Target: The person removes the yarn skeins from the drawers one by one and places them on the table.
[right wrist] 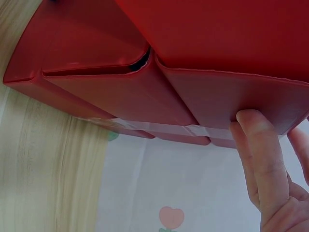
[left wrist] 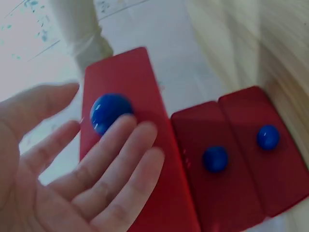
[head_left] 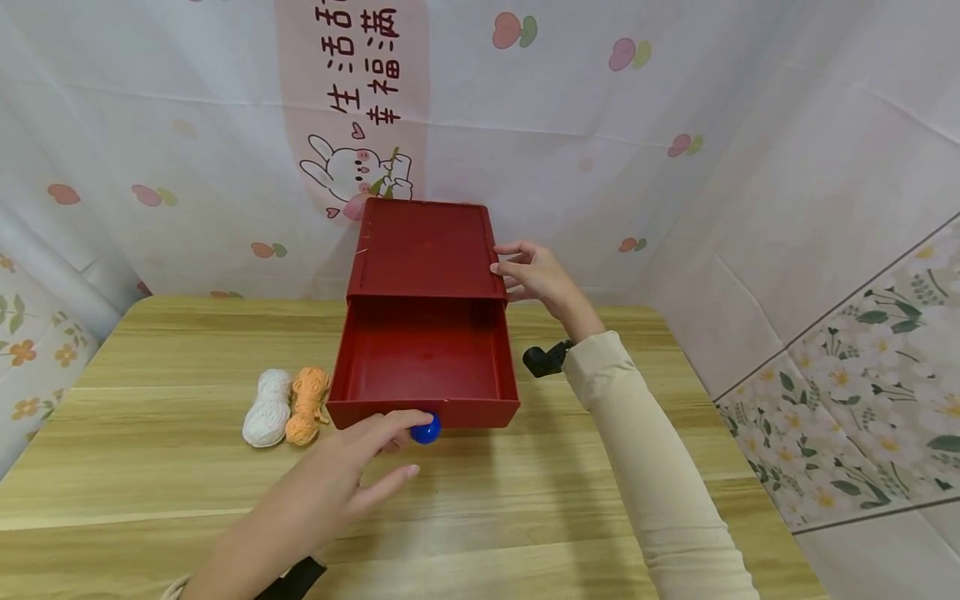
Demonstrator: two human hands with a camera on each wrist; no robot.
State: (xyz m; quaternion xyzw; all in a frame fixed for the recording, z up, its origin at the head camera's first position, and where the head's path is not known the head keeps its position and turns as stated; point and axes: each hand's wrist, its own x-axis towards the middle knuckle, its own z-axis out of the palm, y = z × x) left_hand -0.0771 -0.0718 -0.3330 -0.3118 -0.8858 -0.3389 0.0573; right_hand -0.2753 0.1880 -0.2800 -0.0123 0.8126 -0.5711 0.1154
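A red drawer unit (head_left: 427,246) stands on the table, and its top drawer (head_left: 423,350) is pulled out toward me with a bare inside. On the drawer's front is a round blue knob (head_left: 425,429). My left hand (head_left: 337,467) is beside this knob, fingers extended and thumb apart; the fingertips overlap the knob in the left wrist view, and contact there is hard to tell. With its fingers fairly straight, my right hand (head_left: 536,279) touches the right side of the unit; in the right wrist view a fingertip (right wrist: 251,118) rests on the red side wall.
Left of the unit lie a white yarn skein (head_left: 267,408) and an orange yarn skein (head_left: 307,406). Two lower drawers, with blue knobs (left wrist: 215,159), are closed. A patterned curtain (head_left: 570,167) hangs behind the wooden table (head_left: 150,467). Clear tape (right wrist: 159,128) crosses the unit's side.
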